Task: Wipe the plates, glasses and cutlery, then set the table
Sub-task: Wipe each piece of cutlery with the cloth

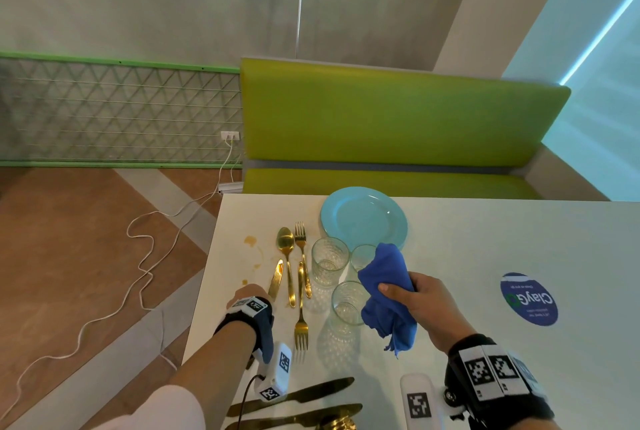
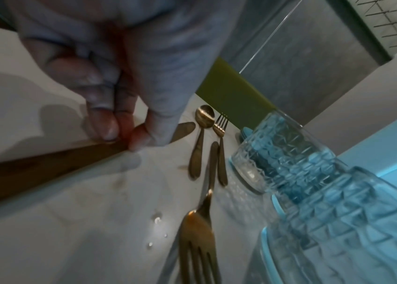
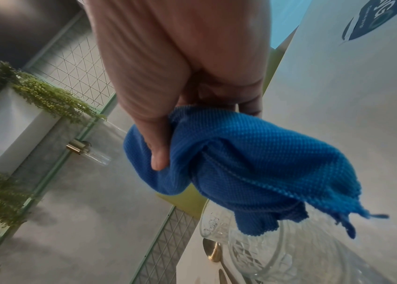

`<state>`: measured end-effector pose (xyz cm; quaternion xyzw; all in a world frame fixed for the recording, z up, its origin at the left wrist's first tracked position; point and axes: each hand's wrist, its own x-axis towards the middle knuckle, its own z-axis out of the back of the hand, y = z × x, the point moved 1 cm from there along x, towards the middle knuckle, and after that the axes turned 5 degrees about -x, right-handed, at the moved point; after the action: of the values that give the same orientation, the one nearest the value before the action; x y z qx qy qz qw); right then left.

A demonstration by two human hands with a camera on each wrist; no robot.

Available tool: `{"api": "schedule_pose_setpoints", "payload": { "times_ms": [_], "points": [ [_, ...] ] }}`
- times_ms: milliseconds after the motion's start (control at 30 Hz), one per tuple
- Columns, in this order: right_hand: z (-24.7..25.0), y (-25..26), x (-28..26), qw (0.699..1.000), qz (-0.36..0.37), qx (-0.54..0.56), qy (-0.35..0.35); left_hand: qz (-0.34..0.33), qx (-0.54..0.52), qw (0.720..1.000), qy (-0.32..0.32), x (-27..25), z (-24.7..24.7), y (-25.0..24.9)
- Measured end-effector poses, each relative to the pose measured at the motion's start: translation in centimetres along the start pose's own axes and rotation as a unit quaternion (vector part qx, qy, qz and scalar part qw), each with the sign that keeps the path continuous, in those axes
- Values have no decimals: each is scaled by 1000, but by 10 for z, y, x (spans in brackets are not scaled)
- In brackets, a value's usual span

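Right hand (image 1: 420, 305) clamped around a bunched blue cloth (image 1: 388, 294), raised above the worktop (image 1: 485, 239), cloth hanging over the nearest glass (image 1: 346, 303). Left hand (image 1: 251, 292) down at the worktop's left edge, fingertips (image 2: 110, 128) and thumb pinched together on the handle of a gold knife (image 1: 276, 279); handle end hidden under the fingers. Beside the knife, lying in a close row: a gold spoon (image 1: 286, 256), a fork (image 1: 302, 253) and a second fork (image 1: 301, 315) pointing the other way. Just right of these, three glasses close together, the far one (image 1: 362, 256) half hidden behind the cloth, another (image 1: 328, 259) in plain sight. Light blue plate (image 1: 363, 216) beyond them, near the far edge. Brown stain (image 1: 254, 251) left of the cutlery. Bare worktop right of the hand, up to a round blue sticker (image 1: 529, 298). More cutlery (image 1: 311, 395) cut off at the near edge, partly covered by the wrist cameras. Green bench seat (image 1: 398, 117) beyond the worktop.
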<state>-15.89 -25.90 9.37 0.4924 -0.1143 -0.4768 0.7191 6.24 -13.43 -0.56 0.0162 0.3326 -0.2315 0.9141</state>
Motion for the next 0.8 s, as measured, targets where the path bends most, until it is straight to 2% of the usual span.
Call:
{"api": "schedule_pose_setpoints", "payload": {
  "times_ms": [167, 233, 333, 400, 500, 567, 733, 800],
  "points": [
    [-4, 0, 3, 1000, -7, 3, 5, 21, -8, 999, 27, -13, 6, -3],
    [-6, 1, 4, 1000, -8, 5, 6, 45, -38, 997, 47, -3, 3, -2],
    [-8, 1, 5, 1000, -9, 4, 7, 15, -80, 997, 13, 8, 1, 0],
    [-9, 1, 6, 1000, -10, 3, 8, 10, -57, 997, 43, 9, -1, 1],
    [-10, 3, 7, 1000, -12, 13, 13, 54, -75, 995, 41, 13, -4, 2],
    [-11, 5, 7, 1000, -10, 24, 11, 59, -95, 993, 45, 14, -4, 2],
    [-17, 15, 7, 997, -1, 76, 11, 70, -147, 985, 56, 84, -46, 19],
    [-22, 20, 6, 996, 7, 84, 19, 62, -165, 982, 62, 67, -35, 25]
  ]
}}
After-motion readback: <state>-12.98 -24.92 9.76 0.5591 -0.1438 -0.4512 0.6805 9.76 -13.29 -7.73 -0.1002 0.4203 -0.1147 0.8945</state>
